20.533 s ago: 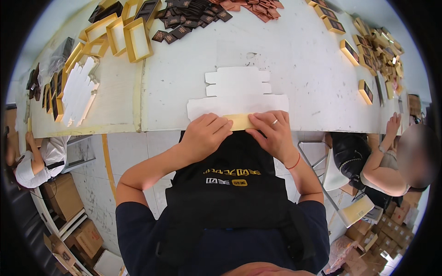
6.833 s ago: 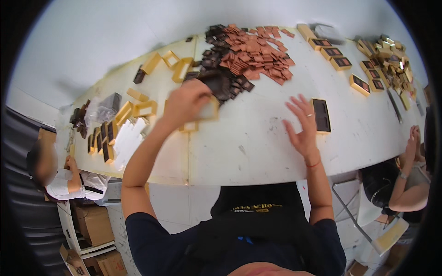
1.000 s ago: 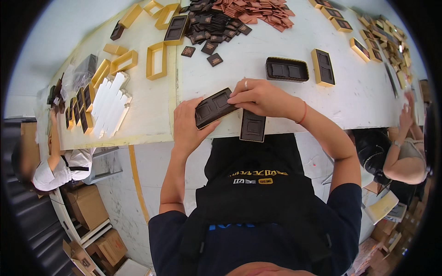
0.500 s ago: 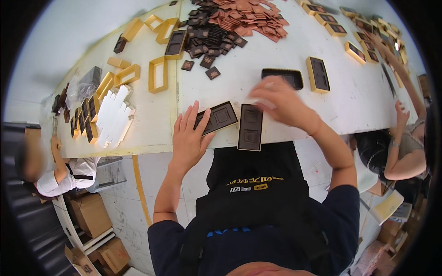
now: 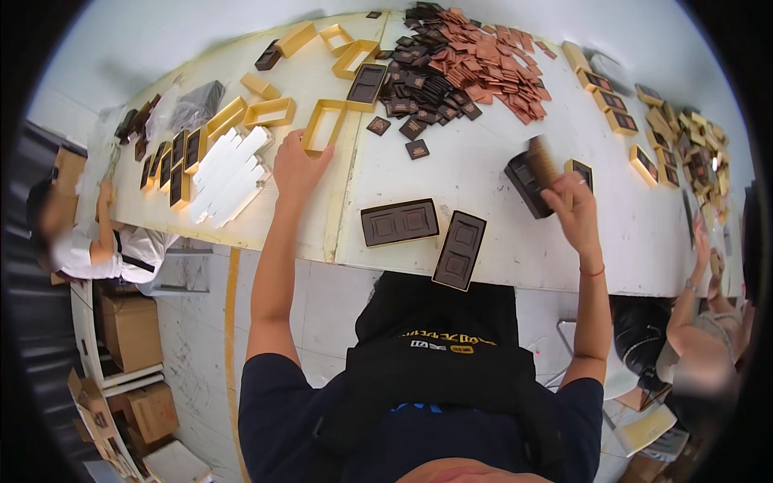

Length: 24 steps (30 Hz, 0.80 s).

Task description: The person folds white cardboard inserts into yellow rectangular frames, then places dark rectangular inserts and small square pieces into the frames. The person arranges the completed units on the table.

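The left hand's fingers spanned a gold frame's near end, grip unclear; the right hand's held a blurred brown piece beside a dark tray.

Navy sleeves, black apron, red wristband

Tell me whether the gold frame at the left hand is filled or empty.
Empty: the gold frame at the left hand shows only a pale surface between its walls.

frame: yellow | trays: dark brown | packets: black, copper | cards: white
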Available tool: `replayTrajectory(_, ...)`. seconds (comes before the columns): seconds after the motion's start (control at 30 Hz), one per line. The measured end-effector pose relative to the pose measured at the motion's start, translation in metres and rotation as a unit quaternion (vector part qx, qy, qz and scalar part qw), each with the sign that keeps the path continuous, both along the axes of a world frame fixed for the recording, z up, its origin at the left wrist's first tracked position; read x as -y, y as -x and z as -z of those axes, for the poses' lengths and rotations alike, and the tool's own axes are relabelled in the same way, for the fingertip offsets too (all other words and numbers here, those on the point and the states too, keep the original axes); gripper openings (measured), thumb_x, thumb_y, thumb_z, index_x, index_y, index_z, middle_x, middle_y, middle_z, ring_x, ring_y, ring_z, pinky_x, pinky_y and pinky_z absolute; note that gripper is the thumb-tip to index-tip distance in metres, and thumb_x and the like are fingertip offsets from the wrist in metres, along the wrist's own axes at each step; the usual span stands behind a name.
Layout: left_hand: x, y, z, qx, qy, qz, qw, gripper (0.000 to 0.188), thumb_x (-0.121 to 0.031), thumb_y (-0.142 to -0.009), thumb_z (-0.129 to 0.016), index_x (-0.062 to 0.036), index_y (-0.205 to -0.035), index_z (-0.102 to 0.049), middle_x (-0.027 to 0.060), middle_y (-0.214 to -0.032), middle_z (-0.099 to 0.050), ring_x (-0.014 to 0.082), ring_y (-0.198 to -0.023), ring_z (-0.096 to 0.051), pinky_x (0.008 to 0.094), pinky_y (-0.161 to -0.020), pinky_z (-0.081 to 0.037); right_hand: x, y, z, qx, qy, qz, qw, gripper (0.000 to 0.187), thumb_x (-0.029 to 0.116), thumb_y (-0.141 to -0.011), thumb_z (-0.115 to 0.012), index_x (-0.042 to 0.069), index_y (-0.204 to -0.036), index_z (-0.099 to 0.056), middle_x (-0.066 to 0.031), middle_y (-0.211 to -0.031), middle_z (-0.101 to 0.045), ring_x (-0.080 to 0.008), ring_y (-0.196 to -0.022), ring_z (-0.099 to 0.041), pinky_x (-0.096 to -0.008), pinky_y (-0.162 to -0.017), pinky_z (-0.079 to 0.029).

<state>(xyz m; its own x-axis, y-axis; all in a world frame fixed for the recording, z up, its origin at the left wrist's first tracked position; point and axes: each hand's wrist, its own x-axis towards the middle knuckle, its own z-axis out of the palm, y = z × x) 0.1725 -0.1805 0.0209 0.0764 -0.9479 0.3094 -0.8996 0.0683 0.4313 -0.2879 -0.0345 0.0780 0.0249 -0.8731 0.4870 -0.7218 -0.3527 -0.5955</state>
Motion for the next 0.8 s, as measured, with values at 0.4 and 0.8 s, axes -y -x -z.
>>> replayTrajectory(0.4,-0.075,0.005,0.007,-0.166,0.049,0.222,0.96,0.066,-0.018,-0.074,-0.077,-0.0103,-0.137,-0.057,0.0121,-0.12,-0.062,0.0312,-0.113,-0.057,0.0416,-0.102,-0.042,0.122,-0.163,-0.034,0.369,-0.457,-0.242,0.773,0.015,0.02,-0.101,-0.057,0.008,-0.105,-0.065,0.0021,-0.089,-0.063,-0.0091,-0.079,-0.061,-0.0257,-0.068,-0.05)
replayTrajectory(0.8,-0.076,0.005,0.007,-0.172,0.012,0.243,0.955,0.067,-0.022,-0.077,-0.079,-0.014,-0.14,-0.056,0.0101,-0.121,-0.062,0.0293,-0.115,-0.056,0.0404,-0.105,-0.039,0.199,-0.213,0.015,0.171,-0.425,-0.18,0.871,0.024,0.022,-0.096,-0.059,0.003,-0.085,-0.068,-0.002,-0.082,-0.066,-0.0124,-0.071,-0.063,-0.0283,-0.06,-0.05)
